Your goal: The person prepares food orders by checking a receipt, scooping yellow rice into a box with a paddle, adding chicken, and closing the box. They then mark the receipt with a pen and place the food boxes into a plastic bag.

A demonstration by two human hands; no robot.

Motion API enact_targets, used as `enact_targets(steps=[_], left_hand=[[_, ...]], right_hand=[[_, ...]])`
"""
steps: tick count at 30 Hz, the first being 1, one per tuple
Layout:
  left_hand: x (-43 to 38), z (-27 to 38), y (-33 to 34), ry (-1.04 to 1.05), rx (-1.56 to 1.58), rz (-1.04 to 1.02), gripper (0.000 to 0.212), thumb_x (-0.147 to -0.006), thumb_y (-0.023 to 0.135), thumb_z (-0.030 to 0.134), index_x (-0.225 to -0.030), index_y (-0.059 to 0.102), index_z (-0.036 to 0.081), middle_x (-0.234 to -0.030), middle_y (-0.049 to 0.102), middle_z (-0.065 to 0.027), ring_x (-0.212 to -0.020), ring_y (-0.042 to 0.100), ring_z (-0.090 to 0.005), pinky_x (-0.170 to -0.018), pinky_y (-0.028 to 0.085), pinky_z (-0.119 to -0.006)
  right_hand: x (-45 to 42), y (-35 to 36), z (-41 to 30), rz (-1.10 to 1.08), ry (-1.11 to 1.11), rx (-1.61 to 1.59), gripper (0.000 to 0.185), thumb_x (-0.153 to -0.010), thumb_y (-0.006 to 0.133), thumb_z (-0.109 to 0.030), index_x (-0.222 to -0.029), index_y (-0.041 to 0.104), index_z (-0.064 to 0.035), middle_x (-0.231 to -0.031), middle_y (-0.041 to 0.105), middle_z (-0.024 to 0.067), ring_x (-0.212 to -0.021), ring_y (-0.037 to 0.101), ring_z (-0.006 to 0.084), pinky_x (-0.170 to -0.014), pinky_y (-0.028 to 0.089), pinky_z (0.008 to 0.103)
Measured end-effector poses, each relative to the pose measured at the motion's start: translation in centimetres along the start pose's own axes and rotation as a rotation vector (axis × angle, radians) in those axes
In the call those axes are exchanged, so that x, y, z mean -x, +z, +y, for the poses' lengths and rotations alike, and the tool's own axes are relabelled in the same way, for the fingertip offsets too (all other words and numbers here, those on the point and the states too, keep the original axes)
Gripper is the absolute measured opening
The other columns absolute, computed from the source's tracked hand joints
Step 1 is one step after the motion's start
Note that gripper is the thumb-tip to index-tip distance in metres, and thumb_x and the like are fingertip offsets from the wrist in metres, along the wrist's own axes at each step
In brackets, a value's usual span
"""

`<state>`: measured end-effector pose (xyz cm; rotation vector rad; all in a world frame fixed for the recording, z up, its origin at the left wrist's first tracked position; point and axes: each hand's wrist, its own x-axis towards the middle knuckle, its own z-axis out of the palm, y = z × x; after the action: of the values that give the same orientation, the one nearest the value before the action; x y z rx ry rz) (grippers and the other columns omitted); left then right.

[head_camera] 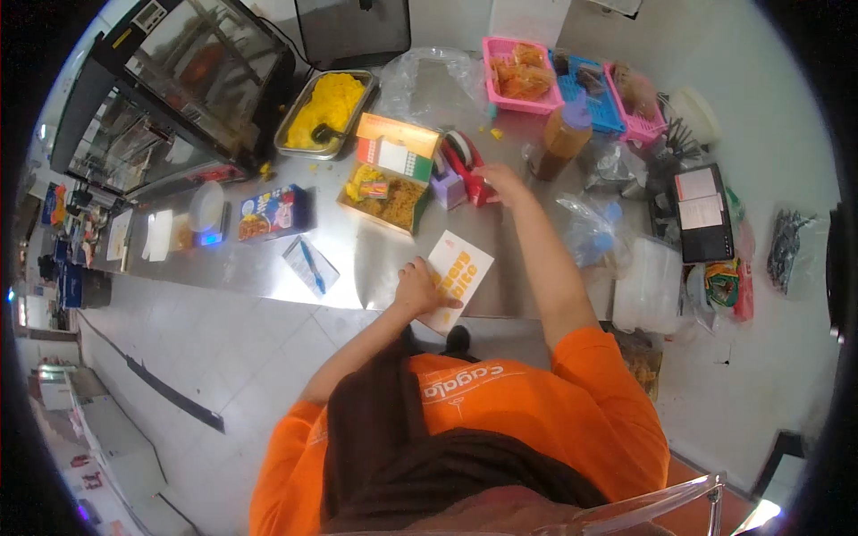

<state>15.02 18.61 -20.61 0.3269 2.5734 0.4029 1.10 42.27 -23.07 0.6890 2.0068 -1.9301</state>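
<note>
My left hand (421, 288) holds a printed white paper bag or card (461, 271) at the front edge of the steel counter, thumb on top. My right hand (504, 184) reaches to a red tape dispenser (474, 181), fingers at its near end; whether they grip it I cannot tell. Beside it on the left stands a purple tape dispenser (447, 187). Left of that lies an open cardboard food box (383, 224), lid raised, holding brownish rice-like food (394, 206), some yellow food and a small packet (373, 189).
Around stand a metal tray of yellow food (326, 110), a blue printed box (271, 213), a notepad with blue pen (312, 268), a sauce bottle (565, 137), pink baskets (523, 104), plastic bags (593, 234), a black cash tray or terminal (704, 244) and a glass display warmer (201, 74).
</note>
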Motion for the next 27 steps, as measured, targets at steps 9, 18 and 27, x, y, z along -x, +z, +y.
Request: enact_targets(steps=[9, 18, 27], left_hand=[[-1.4, -3.5, 1.6, -0.049, 0.374, -0.025, 0.089, -0.045, 0.083, 0.047, -0.102, 0.048, -0.011, -0.092, 0.061, -0.0195, -0.082, 0.062, -0.0253, -0.073, 0.050, -0.032], [1.3, -5.2, -1.5, -0.065, 1.030, -0.235, 0.064, -0.065, 0.078, 0.022, -0.113, 0.047, -0.007, -0.100, 0.061, -0.0147, -0.088, 0.062, -0.0217, -0.076, 0.050, -0.032], [0.4, -6.9, -1.9, 0.133, 1.544, -0.536, 0.056, -0.073, 0.070, 0.019, -0.119, 0.045, -0.001, -0.107, 0.059, -0.0116, -0.090, 0.062, -0.0199, -0.077, 0.052, -0.033]], right_hand=[[0.5, -0.1, 6.9, 0.254, -0.485, 0.077, 0.020, -0.075, 0.061, -0.013, -0.086, 0.065, 0.0035, -0.083, 0.063, 0.0067, -0.065, 0.058, 0.0153, -0.060, 0.047, 0.0276], [11.3, -0.8, 3.2, -0.290, -0.270, -0.059, 0.030, -0.083, 0.053, -0.005, -0.112, 0.055, -0.0049, -0.070, 0.058, 0.0021, -0.060, 0.053, 0.0088, -0.055, 0.044, 0.0226], [20.8, 3.1, 1.1, -0.374, -0.317, 0.009, 0.088, -0.080, 0.061, -0.002, -0.142, 0.002, -0.0220, -0.063, 0.053, 0.0028, -0.058, 0.050, 0.0067, -0.049, 0.039, 0.0213]])
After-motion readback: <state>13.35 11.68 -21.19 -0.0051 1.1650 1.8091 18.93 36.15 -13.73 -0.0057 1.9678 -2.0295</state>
